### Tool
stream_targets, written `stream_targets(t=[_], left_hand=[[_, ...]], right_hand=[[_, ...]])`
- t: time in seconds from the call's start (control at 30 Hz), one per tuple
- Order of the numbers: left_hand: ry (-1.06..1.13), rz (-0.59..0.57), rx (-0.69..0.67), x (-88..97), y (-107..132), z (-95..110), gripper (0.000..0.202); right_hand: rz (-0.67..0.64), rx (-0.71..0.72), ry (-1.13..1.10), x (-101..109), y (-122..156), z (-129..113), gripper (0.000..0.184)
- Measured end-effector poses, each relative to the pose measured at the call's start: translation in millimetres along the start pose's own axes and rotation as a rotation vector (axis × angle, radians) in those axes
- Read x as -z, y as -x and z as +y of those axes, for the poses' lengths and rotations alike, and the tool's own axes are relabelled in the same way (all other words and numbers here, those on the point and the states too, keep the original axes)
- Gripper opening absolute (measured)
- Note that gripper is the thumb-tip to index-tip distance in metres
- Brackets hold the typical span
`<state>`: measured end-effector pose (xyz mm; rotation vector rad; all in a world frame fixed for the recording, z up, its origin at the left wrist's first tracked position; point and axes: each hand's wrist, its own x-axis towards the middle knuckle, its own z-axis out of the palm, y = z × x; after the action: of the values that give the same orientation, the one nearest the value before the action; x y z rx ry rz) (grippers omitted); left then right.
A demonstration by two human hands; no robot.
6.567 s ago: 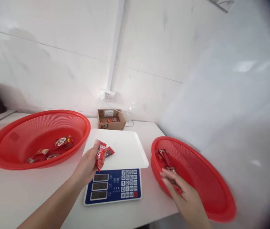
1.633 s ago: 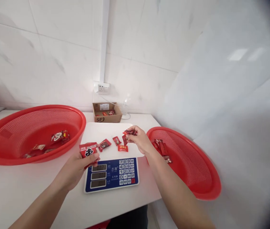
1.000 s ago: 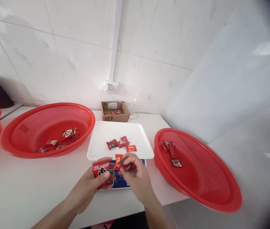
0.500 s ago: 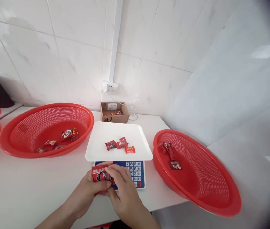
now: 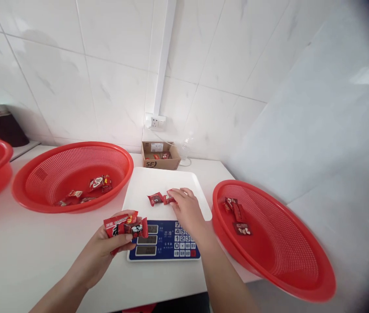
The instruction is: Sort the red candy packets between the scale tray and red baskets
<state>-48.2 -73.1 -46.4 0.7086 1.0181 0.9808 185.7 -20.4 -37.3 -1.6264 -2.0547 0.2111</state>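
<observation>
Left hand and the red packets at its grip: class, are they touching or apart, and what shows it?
Touching. The head view shows the left hand holding the red packets, its thumb laid across them without a gap.

White desk [image 5: 41,248]: red perforated basket [image 5: 63,163] at left, digital scale [image 5: 167,239] mid-desk, SF carton [image 5: 163,164] behind scale, clear bottle [image 5: 184,150] beside carton.

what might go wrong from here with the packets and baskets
The left hand holds several packets together, so one might slip onto the scale. The right hand reaches past the keys, so it may brush one. The right basket seems to overhang the edge of the table, so a bump might tip it.
</observation>
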Motion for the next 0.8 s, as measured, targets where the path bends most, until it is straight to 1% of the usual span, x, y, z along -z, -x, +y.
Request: stream_targets(t=[0.07, 0.13, 0.27, 0.33, 0.5, 0.57, 0.67, 0.73, 0.8], left_hand=[[0.004, 0.011, 0.001, 3.1, 2, -1, 0.052], [0.009, 0.031, -0.004, 6.9, 5, -1, 0.051], [0.009, 0.067, -0.006, 14.8, 7, -1, 0.049], [0.012, 0.084, -0.001, 17.6, 7, -2, 0.049], [0.019, 0.077, 0.015, 21.3, 6, -6, 0.049], [0.021, 0.065, 0.017, 21.4, 7, -7, 0.049], [0.013, 0.061, 0.022, 20.8, 8, -6, 0.049], [0.010, 0.066, 0.018, 20.6, 10, -5, 0.049], [0.009, 0.072, 0.013, 21.1, 11, -5, 0.049]], right_hand=[[-0.051, 0.002, 0.014, -3, -4, 0, 0.040], [-0.058, 0.010, 0.015, -5, -5, 0, 0.035], [0.059, 0.009, -0.053, -4, 1, -3, 0.025], [0.073, 0.009, -0.087, -2, 5, -7, 0.022], [-0.006, 0.018, -0.013, -2, 10, -18, 0.021], [-0.037, 0.079, 0.003, -6, 10, -22, 0.024], [-0.145, 0.151, 0.026, -14, 6, -27, 0.034], [-0.194, 0.121, 0.054, -17, -1, -28, 0.040], [-0.202, 0.061, 0.077, -16, -9, -25, 0.040]])
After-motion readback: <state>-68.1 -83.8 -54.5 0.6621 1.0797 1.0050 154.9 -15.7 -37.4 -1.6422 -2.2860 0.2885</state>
